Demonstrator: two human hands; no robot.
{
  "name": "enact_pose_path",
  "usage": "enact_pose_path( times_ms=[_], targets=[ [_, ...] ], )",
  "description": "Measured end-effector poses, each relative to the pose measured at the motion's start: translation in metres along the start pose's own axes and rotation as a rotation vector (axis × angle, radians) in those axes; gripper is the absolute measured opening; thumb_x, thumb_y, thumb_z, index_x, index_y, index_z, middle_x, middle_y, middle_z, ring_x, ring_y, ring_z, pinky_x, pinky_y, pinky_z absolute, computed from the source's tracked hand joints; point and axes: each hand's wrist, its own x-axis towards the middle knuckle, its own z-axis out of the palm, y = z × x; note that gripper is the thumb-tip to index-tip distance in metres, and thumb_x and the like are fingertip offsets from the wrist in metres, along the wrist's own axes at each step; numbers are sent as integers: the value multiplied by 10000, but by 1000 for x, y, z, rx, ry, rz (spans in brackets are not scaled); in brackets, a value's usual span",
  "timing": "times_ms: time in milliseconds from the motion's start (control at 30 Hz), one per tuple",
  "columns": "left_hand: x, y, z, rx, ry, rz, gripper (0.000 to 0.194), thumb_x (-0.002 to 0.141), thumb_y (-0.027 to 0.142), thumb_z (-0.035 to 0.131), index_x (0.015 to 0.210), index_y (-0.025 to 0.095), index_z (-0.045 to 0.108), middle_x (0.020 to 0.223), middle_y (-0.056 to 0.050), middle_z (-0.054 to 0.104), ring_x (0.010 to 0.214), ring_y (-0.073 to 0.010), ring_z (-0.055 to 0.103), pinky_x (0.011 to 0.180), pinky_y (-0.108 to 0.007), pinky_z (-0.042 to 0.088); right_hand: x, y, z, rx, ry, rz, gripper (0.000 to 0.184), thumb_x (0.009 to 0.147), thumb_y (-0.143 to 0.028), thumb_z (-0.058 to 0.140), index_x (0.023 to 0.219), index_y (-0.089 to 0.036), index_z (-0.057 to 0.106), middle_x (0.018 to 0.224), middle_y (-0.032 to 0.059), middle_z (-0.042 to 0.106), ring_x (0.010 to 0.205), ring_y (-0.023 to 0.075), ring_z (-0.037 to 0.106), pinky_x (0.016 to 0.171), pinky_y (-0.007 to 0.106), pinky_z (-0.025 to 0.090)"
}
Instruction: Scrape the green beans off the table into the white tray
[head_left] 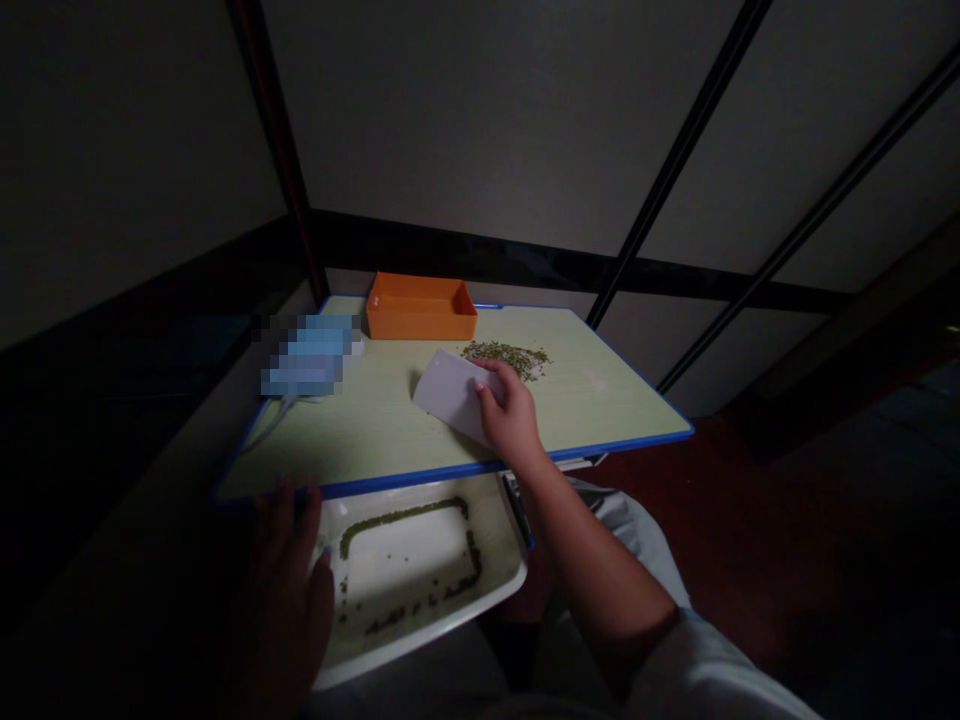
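Note:
My right hand (510, 405) is closed around a flat, pale card-like sheet (452, 392), holding it tilted just above or against the tabletop. Beyond its fingers lies a loose pile of small green grains or seeds (506, 358). My left hand (289, 585), in deep shadow, is at the left side of a white basin (420, 640), with the thumb over the rim and fingertips near the table's front edge. Similar green bits (405, 516) line the basin floor, mostly along its edges.
An orange open box (420, 318) stands at the back of the blue-edged table (600, 400). At the left is a pixelated bluish object (311, 355) with a pale cord or strap. Dark-framed panels (480, 120) rise behind the table.

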Motion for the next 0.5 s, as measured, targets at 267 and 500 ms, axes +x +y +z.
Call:
enact_pose_path(
  times_ms=[267, 500],
  targets=[
    [1, 1, 1, 29, -5, 8, 655, 858, 237, 380, 1468, 246, 142, 1592, -115, 166, 1468, -294, 120, 1163, -577, 282, -4, -3, -5, 57, -35, 9, 234, 821, -224, 518, 1020, -195, 638, 1036, 66, 711, 922, 203, 644, 794, 306, 503],
    [1, 2, -1, 20, -13, -4, 635, 858, 235, 382, 1461, 208, 183, 1584, -145, 172, 1459, -307, 154, 1152, -571, 304, -5, -5, -17, 61, 3, 20, 219, 826, -251, 534, 1013, -201, 638, 1012, 56, 717, 893, 201, 649, 764, 306, 513]
  ],
)
